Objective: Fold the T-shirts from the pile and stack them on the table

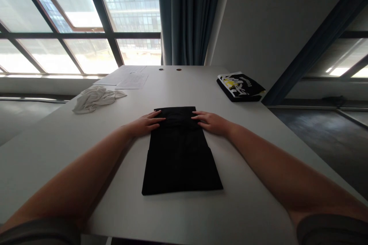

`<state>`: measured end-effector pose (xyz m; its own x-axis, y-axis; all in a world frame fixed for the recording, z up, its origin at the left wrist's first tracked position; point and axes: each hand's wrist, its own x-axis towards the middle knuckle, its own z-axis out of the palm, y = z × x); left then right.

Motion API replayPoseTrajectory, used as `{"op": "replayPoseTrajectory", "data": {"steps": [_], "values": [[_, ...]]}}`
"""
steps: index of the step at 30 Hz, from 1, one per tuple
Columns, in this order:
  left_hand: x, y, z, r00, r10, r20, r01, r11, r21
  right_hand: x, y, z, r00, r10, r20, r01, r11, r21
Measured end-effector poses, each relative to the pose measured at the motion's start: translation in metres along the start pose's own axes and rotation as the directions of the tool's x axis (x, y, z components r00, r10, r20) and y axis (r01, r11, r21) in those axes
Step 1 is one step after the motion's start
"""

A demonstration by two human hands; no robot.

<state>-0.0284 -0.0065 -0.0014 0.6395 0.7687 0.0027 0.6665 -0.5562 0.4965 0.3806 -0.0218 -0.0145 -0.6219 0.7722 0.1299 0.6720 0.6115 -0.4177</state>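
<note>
A black garment (179, 153) lies folded into a long rectangle on the white table (71, 141), straight ahead of me. My left hand (147, 123) rests flat at the garment's far left edge, fingers spread and reaching onto the cloth. My right hand (211, 121) rests flat at the far right edge in the same way. Neither hand grips the cloth; both lie on it, palms down.
A crumpled white garment (96, 98) lies at the left of the table. Paper sheets (126, 78) sit at the far left. A folded black garment with a yellow and white print (240, 86) lies at the far right. Windows and a curtain stand behind the table.
</note>
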Motion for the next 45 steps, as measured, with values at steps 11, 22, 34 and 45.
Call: {"op": "replayPoseTrajectory", "data": {"steps": [11,22,34,45], "values": [[-0.122,0.091,0.022,0.988,0.152,-0.016,-0.151,0.986,0.075,-0.122,-0.119,-0.008,0.955,-0.288,0.073,0.281,0.955,0.091],[-0.138,0.109,0.057,0.979,0.187,-0.085,-0.165,0.961,0.222,-0.123,-0.12,0.029,0.981,-0.191,0.029,0.191,0.981,-0.021],[-0.142,0.128,0.029,0.959,-0.009,-0.283,-0.008,0.998,-0.059,-0.129,-0.129,-0.018,0.987,0.107,0.12,-0.159,0.772,0.616],[-0.035,0.097,0.014,0.934,-0.191,-0.302,0.142,0.974,-0.176,-0.056,-0.091,-0.017,0.812,0.584,-0.005,-0.401,0.565,0.721]]}}
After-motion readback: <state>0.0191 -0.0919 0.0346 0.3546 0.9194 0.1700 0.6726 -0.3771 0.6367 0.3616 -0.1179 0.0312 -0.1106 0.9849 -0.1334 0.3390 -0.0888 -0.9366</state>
